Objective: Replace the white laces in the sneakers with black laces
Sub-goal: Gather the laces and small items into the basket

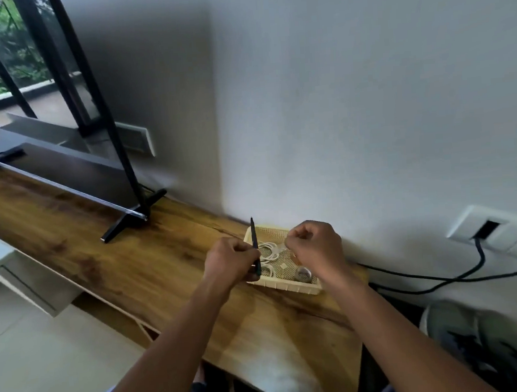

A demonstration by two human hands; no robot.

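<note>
Both forearms reach over the wooden surface. My left hand grips a black lace upright beside the basket. My right hand is curled above it; its contents I cannot tell. White laces lie coiled inside.

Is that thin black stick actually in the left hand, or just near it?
Touching. The head view shows the left hand's fingers curled round the lower part of the black stick, which rises above the basket.

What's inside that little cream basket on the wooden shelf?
The basket holds coiled white laces and a small roll near its front corner. The right hand hovers over the far side, hiding whatever lies beneath it.
</note>
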